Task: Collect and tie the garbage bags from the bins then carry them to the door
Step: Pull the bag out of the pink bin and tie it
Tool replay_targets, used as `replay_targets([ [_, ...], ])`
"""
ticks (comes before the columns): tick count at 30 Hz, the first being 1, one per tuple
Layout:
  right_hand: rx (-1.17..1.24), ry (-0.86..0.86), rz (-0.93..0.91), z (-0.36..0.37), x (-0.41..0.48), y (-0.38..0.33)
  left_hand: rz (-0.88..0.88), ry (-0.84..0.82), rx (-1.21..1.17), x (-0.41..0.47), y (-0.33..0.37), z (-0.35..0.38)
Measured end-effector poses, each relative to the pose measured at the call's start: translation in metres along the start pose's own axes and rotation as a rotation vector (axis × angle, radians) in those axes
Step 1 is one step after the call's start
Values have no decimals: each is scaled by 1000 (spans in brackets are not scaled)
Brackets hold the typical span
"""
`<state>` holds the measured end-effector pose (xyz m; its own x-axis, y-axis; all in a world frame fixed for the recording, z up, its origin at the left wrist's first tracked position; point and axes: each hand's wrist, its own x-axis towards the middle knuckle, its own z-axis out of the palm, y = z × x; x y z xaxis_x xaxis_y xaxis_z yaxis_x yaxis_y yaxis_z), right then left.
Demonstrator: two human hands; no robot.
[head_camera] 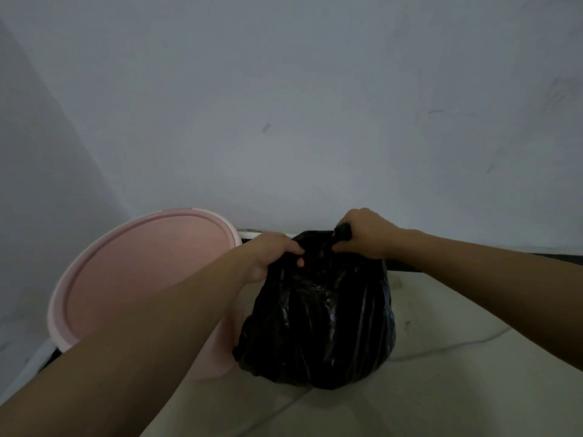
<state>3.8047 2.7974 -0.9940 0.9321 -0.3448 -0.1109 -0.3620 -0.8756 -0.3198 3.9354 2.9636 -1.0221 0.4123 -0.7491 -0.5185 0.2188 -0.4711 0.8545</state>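
A full black garbage bag (318, 320) stands on the pale floor, just right of a round pink bin (142, 272). My left hand (271, 253) grips the gathered plastic at the bag's top left. My right hand (366, 233) is closed around a twisted end of the bag's mouth at the top right, a short black stub sticking out of the fist. Both hands sit close together over the bag's neck. The bin's inside looks bare and pink; my left forearm hides its near right edge.
A plain grey wall (284, 105) rises right behind the bin and bag, meeting another wall at the left corner. A thin white cable (457, 346) lies on the tiled floor (457, 389) to the bag's right. A dark baseboard (536, 258) runs along the wall.
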Motion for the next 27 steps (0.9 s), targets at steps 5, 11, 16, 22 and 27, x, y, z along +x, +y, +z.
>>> replay_targets([
  [5,-494,468,-262,14,-2,14,-26,-160,-138,-11,13,15],
  [11,-338,568,-310,22,-1,20,-77,18,-112,1,7,18],
  [16,-210,456,-458,25,-7,15,-89,86,-264,1,0,21],
  [22,-94,406,-471,30,-8,20,43,267,-344,6,1,15],
  [27,1086,429,304,29,-5,10,118,412,-531,3,17,26],
])
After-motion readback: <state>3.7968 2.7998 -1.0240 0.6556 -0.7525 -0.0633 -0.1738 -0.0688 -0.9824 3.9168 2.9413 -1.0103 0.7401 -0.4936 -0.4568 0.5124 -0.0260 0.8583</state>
